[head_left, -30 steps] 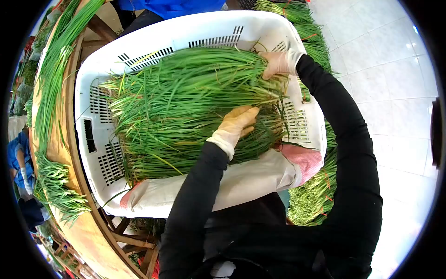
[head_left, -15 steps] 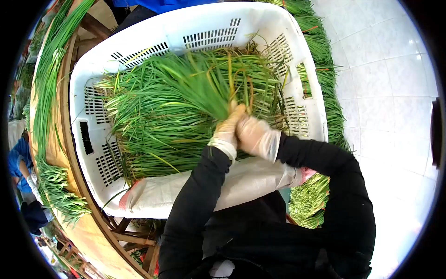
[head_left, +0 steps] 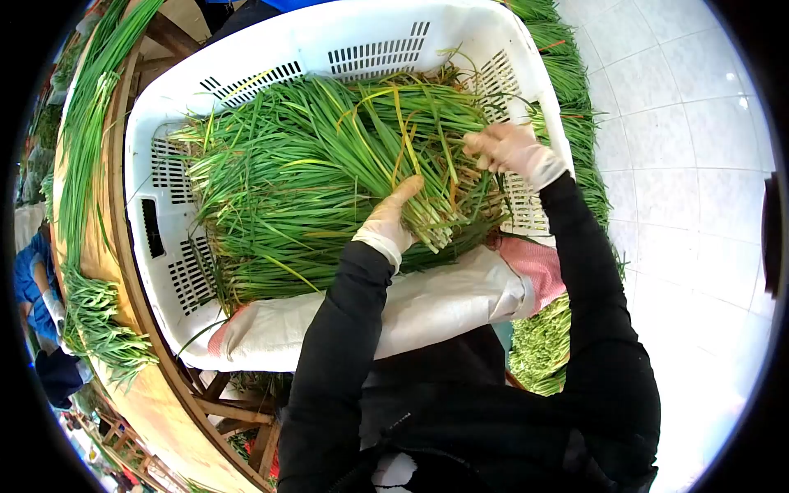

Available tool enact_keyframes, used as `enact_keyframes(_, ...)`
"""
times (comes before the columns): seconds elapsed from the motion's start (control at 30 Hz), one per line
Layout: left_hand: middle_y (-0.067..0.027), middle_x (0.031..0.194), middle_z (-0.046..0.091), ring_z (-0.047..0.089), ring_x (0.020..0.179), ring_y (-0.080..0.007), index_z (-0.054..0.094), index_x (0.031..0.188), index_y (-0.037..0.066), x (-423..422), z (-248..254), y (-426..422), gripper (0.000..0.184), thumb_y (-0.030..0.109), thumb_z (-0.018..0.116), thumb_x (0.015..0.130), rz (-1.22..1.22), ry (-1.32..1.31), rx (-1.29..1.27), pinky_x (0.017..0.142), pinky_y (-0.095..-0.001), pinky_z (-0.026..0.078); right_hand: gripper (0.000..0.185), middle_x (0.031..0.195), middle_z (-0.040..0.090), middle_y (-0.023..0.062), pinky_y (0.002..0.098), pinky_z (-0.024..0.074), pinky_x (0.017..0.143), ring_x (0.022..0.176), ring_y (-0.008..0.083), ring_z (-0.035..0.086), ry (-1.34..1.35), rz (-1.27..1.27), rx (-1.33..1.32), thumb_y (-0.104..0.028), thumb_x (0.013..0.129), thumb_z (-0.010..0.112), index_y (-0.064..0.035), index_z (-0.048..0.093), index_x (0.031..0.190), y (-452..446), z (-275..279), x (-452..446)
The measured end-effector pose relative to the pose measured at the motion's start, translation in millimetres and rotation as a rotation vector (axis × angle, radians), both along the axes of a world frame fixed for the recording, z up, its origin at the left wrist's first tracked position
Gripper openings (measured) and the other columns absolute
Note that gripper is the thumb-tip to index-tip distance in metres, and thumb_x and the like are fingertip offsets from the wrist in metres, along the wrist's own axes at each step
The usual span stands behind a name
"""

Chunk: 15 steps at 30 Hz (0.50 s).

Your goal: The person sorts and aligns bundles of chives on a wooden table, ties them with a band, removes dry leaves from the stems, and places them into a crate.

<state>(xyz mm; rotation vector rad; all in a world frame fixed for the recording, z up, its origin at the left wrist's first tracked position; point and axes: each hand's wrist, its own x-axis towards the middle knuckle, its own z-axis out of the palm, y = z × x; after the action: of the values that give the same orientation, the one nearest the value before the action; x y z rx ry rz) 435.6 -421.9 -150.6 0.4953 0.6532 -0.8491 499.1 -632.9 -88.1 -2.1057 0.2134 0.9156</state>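
Note:
A white plastic basket (head_left: 271, 51) holds many long green leafy stalks (head_left: 271, 185), with a white sack (head_left: 411, 316) over its near rim. Gloved, my left hand (head_left: 394, 218) is wrapped round a bunch of stalks (head_left: 370, 168), whose pale cut ends point down and right; its leaves spread to the upper left and some are yellow. My right hand (head_left: 511, 152), also gloved, is raised at the basket's right side with its fingers curled together. Whether anything thin is between those fingers is too small to tell.
A curved wooden table (head_left: 148, 394) on the left bears more green stalks (head_left: 103, 324). Tied green bundles (head_left: 579, 123) lie beyond the basket's right side, beside the tiled floor (head_left: 674, 164). Another person in blue (head_left: 29, 271) is at the far left; blue clothing shows at the top.
My left hand has taken hold of a bunch, which now lies tilted over the pile. My right hand met the left at the bunch, then moved back to the right, apart from it.

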Motion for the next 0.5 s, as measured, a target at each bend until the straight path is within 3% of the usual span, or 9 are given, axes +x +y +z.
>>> enact_keyframes(0.03,-0.0101,0.106,0.057,0.055,0.097,-0.0267,0.051,0.107,0.009,-1,-4,-2,0.031,0.02,0.059,0.08,0.029,-0.001,-0.023,0.086,-0.0483,0.041,0.051,0.071,0.059,0.0041,0.0212,0.0446,0.053,0.06,0.0101,0.055,-0.039,0.066,-0.127,-0.046,0.082,0.051,0.0011,0.056,0.101,4,-11,-4)
enact_keyframes(0.07,-0.01,0.106,0.057,0.055,0.098,-0.0272,0.051,0.108,0.009,-2,-5,-4,0.032,0.021,0.06,0.08,0.058,-0.006,-0.047,0.086,-0.0486,0.041,0.056,0.076,0.061,0.0091,0.0241,0.046,0.056,0.065,0.0147,0.058,-0.052,0.121,-0.026,-0.047,0.077,0.056,0.0,0.052,0.108,4,-42,-10)
enact_keyframes(0.1,-0.01,0.106,0.057,0.055,0.098,-0.0272,0.051,0.108,0.009,-1,-3,-6,0.032,0.021,0.06,0.08,0.054,-0.012,-0.047,0.086,-0.0486,0.041,0.042,0.078,0.061,0.0141,0.0279,0.0471,0.059,0.071,0.0207,0.06,-0.507,0.432,-0.243,-0.036,0.078,0.056,-0.0013,0.054,0.101,11,-56,-20)
enact_keyframes(0.23,-0.0094,0.101,0.059,0.055,0.095,-0.0252,0.053,0.107,0.008,-5,10,-6,0.034,0.025,0.06,0.079,0.109,0.075,-0.06,0.085,-0.0436,0.042,0.014,0.071,0.059,0.0138,0.0342,0.0477,0.056,0.07,0.0255,0.061,-0.655,0.722,-0.539,-0.013,0.075,0.049,-0.0033,0.054,0.083,60,-41,-56)
enact_keyframes(0.37,-0.0085,0.093,0.061,0.056,0.089,-0.0251,0.057,0.097,0.007,-11,-26,-10,0.029,0.025,0.063,0.076,0.134,0.027,0.015,0.079,-0.0398,0.044,0.015,0.067,0.056,0.0131,0.0366,0.0473,0.054,0.066,0.0284,0.059,-0.713,0.755,-0.577,-0.011,0.073,0.049,-0.0014,0.053,0.083,82,-31,-88)
enact_keyframes(0.43,-0.0089,0.086,0.061,0.058,0.079,-0.0255,0.056,0.094,0.007,-8,-32,-5,0.024,0.022,0.062,0.076,0.012,-0.069,0.259,0.07,-0.0403,0.049,0.019,0.065,0.054,0.0125,0.0378,0.0472,0.055,0.065,0.0297,0.058,-0.753,0.858,-0.361,-0.013,0.074,0.05,0.0004,0.053,0.087,74,-17,-86)
enact_keyframes(0.47,-0.0091,0.082,0.06,0.059,0.07,-0.0244,0.055,0.092,0.007,-7,-19,0,0.02,0.018,0.06,0.076,-0.012,-0.032,0.305,0.06,-0.0407,0.051,0.024,0.071,0.057,0.0141,0.0379,0.0481,0.058,0.07,0.0307,0.059,-0.584,1.001,-0.01,-0.017,0.076,0.051,0.0011,0.055,0.092,63,-4,-69)
enact_keyframes(0.5,-0.0091,0.081,0.06,0.059,0.067,-0.0244,0.054,0.095,0.008,-7,-22,0,0.022,0.018,0.059,0.077,0.033,-0.081,0.313,0.056,-0.0409,0.052,0.028,0.081,0.061,0.0144,0.0353,0.0494,0.061,0.072,0.0266,0.061,-0.407,1.042,0.145,-0.022,0.079,0.051,0.0002,0.057,0.094,54,17,-50)
